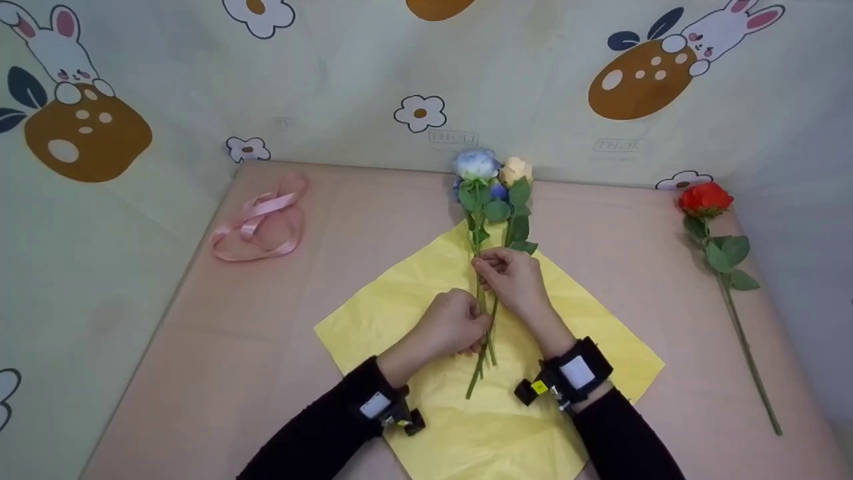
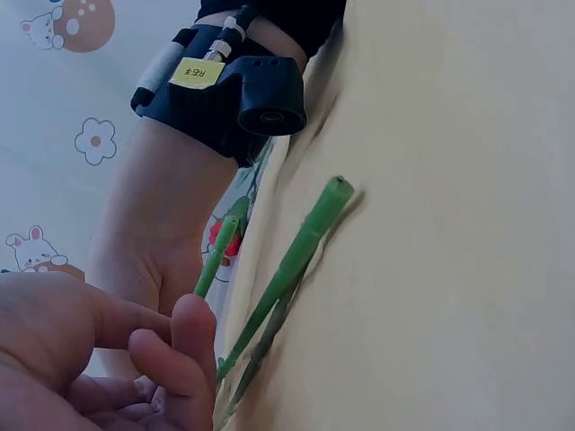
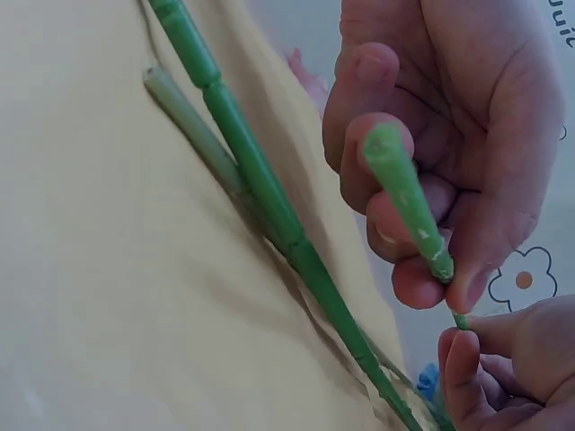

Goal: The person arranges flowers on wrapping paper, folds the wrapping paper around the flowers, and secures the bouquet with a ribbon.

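Observation:
A light blue rose (image 1: pixel 476 164), a darker blue bloom (image 1: pixel 498 191) and a peach rose (image 1: pixel 516 171) lie together, their leafy stems (image 1: pixel 474 383) crossing over a yellow wrapping sheet (image 1: pixel 373 313). My left hand (image 1: pixel 454 323) pinches one green stem near its lower part. Higher up, just under the leaves, my right hand (image 1: pixel 513 280) pinches a stem too. In the right wrist view, thumb and finger of both hands grip the same stem (image 3: pixel 409 202), its cut end raised. Beside it, other stems (image 3: pixel 256 184) cross on the sheet. Which bloom the pinched stem bears is hidden by the hands.
A red rose (image 1: pixel 706 200) with a long stem lies at the right of the pink-covered table (image 1: pixel 266 333). A loosely looped pink ribbon (image 1: pixel 256 223) lies at the back left. Behind stands a patterned cloth backdrop (image 1: pixel 333 87).

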Tool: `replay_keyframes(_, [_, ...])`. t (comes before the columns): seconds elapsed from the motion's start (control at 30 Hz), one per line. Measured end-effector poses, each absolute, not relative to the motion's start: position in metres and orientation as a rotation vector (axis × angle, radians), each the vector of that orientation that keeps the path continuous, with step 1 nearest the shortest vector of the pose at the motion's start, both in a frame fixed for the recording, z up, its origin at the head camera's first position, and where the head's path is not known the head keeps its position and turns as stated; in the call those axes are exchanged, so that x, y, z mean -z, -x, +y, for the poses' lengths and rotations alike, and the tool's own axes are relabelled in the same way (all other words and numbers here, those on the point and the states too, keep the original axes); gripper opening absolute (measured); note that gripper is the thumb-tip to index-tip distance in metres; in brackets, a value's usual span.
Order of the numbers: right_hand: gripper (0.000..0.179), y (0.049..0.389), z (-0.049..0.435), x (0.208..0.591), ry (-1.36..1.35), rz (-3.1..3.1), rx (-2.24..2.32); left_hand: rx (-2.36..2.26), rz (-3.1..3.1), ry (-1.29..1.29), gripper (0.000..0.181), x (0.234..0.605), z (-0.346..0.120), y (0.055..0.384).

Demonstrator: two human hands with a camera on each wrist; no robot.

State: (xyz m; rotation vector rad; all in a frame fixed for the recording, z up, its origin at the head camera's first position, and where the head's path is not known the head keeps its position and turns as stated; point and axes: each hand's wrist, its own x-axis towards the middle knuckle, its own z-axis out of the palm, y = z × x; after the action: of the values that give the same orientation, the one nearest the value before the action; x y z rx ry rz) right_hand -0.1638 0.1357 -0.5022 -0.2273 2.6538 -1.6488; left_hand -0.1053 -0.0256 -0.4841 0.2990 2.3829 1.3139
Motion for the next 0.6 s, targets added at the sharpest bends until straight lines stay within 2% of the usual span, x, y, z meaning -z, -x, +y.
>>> replay_keyframes(0.3, [0.017,0.163,0.126,0.513,0.257,2.672,1.582,-1.164,2.436,-0.342,0.055,0.489,-0.029,0.107])
replay_keyframes(0.43, [0.016,0.163,0.124,0.516,0.276,2.697,1.572,-1.124,2.474,-0.392,0.055,0.492,-0.03,0.11])
replay_keyframes(0.6, [0.017,0.163,0.125,0.515,0.274,2.699,1.555,-1.087,2.51,-0.425,0.052,0.518,-0.031,0.118])
